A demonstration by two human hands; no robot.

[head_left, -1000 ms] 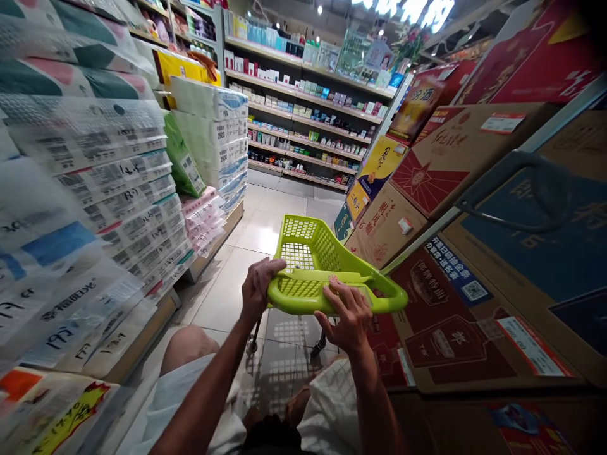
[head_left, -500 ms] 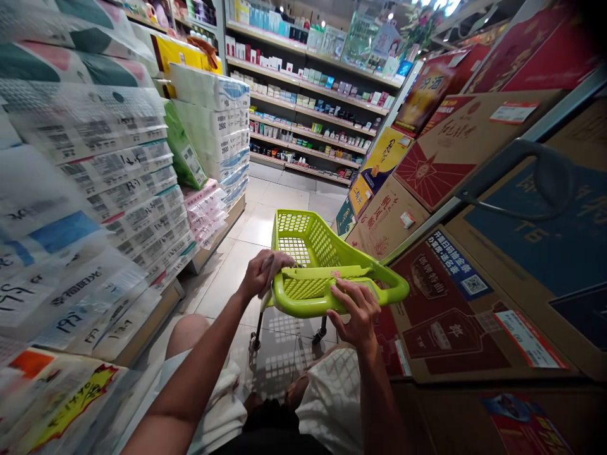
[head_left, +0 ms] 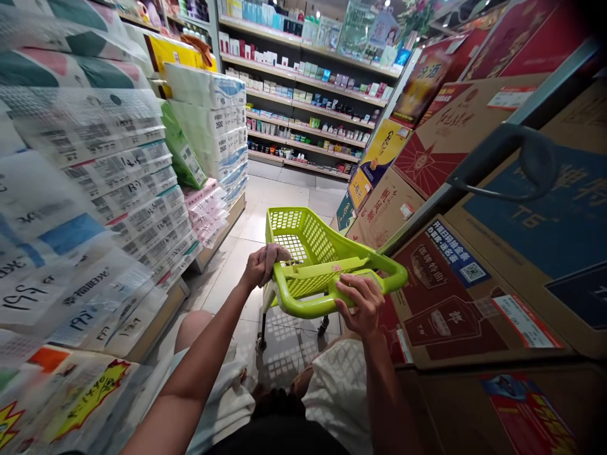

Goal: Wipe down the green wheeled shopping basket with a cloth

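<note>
Left hand: left hand [head_left: 263,265] curled shut over the near-left corner of the green shopping cart [head_left: 317,260], fingers wrapped on the rim, knuckles up.
Right hand: right hand [head_left: 362,304] closed loosely on the cart's handle bar at the near-right side, fingers over the top edge, thumb side toward the basket.
Cart: lime-green plastic mesh basket on thin dark legs with small wheels, standing on the tiled floor [head_left: 265,221] directly ahead of the person; nothing visible inside the basket.
Left of cart: stacked packs of toilet paper [head_left: 118,183], wrapped in clear printed film, on a low wooden platform, close beside the cart.
Right of cart: tilted cardboard liquor cartons [head_left: 455,278], red and brown, touching or just beside the cart's right edge; cannot tell which.
Beyond cart: far shelves [head_left: 308,107] of small boxed goods across the aisle end, well apart.
Below cart: person's knees in pale shorts [head_left: 336,385].
</note>
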